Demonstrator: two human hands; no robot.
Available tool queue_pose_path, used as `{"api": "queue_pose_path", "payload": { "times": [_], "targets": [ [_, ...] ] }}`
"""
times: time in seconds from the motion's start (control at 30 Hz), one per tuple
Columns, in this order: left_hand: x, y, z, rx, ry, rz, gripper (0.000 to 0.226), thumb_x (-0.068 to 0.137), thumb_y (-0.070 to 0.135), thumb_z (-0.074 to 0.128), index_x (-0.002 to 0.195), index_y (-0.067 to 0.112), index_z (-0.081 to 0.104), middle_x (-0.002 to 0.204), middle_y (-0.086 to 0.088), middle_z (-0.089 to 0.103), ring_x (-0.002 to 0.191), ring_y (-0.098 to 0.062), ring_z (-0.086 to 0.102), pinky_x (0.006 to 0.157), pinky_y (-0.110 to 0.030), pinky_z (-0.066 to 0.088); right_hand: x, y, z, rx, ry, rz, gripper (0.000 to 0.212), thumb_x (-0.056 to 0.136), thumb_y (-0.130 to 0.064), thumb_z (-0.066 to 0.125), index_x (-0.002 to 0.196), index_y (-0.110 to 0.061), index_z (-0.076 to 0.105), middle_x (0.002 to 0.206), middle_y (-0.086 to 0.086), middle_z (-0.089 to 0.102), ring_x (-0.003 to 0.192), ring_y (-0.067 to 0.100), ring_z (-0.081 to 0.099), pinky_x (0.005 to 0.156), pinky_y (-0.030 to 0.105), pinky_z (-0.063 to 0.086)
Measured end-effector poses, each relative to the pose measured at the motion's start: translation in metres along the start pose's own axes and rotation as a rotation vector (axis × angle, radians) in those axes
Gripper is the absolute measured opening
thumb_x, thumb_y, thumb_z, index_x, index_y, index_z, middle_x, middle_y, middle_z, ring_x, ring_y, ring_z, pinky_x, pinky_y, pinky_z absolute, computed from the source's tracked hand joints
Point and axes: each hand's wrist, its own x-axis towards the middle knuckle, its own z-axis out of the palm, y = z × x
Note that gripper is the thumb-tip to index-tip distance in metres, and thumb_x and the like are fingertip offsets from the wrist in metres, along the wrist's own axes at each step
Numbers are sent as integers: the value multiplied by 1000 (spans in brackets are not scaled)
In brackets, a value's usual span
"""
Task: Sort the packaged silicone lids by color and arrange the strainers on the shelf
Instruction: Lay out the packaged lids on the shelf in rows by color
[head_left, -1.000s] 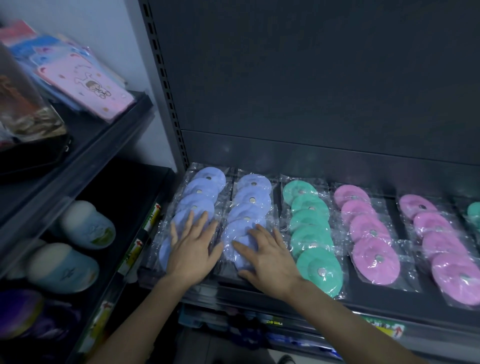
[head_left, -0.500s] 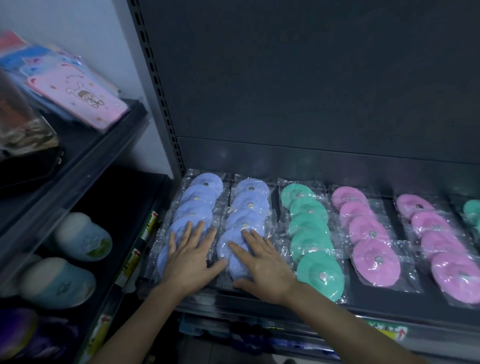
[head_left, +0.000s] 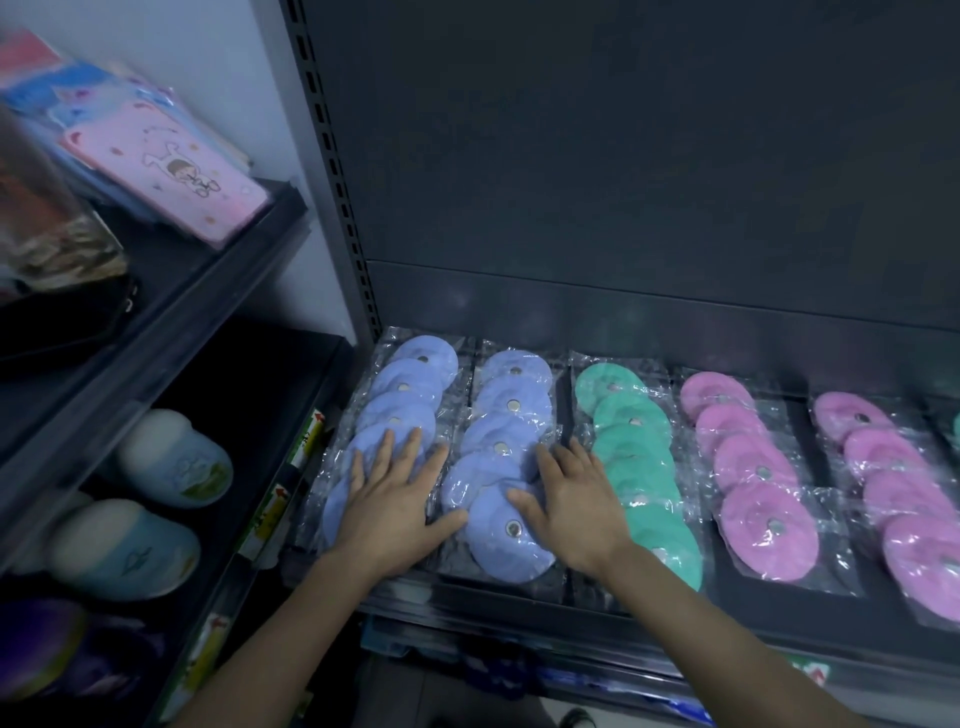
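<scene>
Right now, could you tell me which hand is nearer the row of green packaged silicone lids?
Right. The right hand lies beside the green lids, on the second blue row; the left hand presses the leftmost row.

I am pressing my left hand (head_left: 389, 506) flat on the near end of the left row of bagged periwinkle-blue round silicone lids (head_left: 410, 384), fingers spread. My right hand (head_left: 571, 504) is lying open across the second blue row (head_left: 511, 410) and the edge of the mint-green row (head_left: 631, 415). Two pink rows (head_left: 748, 457) are lying further right on the dark metal shelf (head_left: 701, 631)
</scene>
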Motion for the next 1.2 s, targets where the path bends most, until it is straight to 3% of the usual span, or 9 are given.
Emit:
{"api": "queue_pose_path", "payload": {
  "times": [0.27,0.43,0.63,0.77,0.83,0.9,1.03,1.1,1.2],
  "targets": [
    [1,2,-12,-45,-68,14,82,83,71,36,149,38,2,159,2,-16,142,-22,-26,111,-51,-18,-4,-7,-7,-2,3,37,72,90,-66,26,145,-19,29,155,13,21,145,27,9,118,40,5],
    [0,9,-23,-141,42,120,81,84,67,42,150,30,13,160,-1,-8,141,-14,-24,116,-43,-8,-18,-4,-26,113,136,84,52,93,-48,44,134,-15,45,148,13,34,141,28,21,115,37,19],
    [9,43,-31,-262,113,336,65,89,43,57,145,19,36,158,-4,15,146,-18,7,114,-34,23,-52,20,-38,189,177,243,37,91,-18,52,125,-3,56,145,24,37,140,35,24,115,30,13],
    [12,79,-32,-294,113,378,56,91,31,59,140,12,42,154,-7,25,143,-19,20,113,-33,25,-84,47,-47,168,213,300,31,91,-17,53,117,-4,62,139,20,46,135,35,32,113,35,23],
    [14,97,-32,-255,110,387,54,91,33,58,139,12,44,153,-8,28,143,-21,21,114,-33,23,-97,62,-57,188,222,305,21,89,-14,53,100,-2,67,121,18,58,124,33,44,107,36,35],
    [15,115,-33,-190,89,389,54,92,37,56,139,15,45,154,-8,27,144,-23,18,114,-35,22,-111,78,-67,193,228,312,18,89,-13,52,82,-1,63,98,16,63,104,31,53,89,38,45],
    [12,161,-36,-155,85,419,44,90,33,58,128,11,55,144,-9,39,136,-27,32,107,-33,31,-148,119,-84,181,268,328,22,90,-16,53,100,-2,67,102,10,64,96,28,57,79,34,45],
    [7,191,-34,-159,69,424,41,88,32,61,122,9,59,139,-8,43,131,-25,38,105,-29,31,-171,144,-93,221,273,327,17,89,-11,52,92,-1,66,94,9,62,88,26,56,72,32,45],
    [-7,236,-25,-222,6,336,49,87,33,63,131,12,54,145,-10,40,134,-22,37,109,-25,26,-208,187,-106,231,299,387,18,89,-11,50,76,-1,59,78,8,57,74,26,54,62,34,42]
  ]
}}
